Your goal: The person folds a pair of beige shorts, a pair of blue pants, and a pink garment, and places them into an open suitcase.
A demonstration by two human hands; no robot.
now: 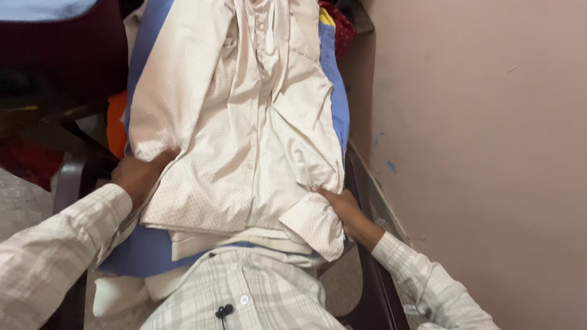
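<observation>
A cream dotted shirt [244, 122] lies flat, buttoned front up, on a blue cloth [137, 250] over a narrow surface. My left hand [137, 174] grips the shirt's left side near the hem, its fingers tucked under the fabric. My right hand [342, 211] holds the right sleeve near its cuff [315, 223], the fingers partly hidden by the cloth. Both my sleeves are pale checked fabric.
A pink wall [477, 134] runs close along the right side. A dark wooden frame edge [373, 269] lies under my right arm. Orange cloth [116, 122] and dark red fabric [67, 55] sit at the left. Red and yellow clothes [336, 24] lie at the top.
</observation>
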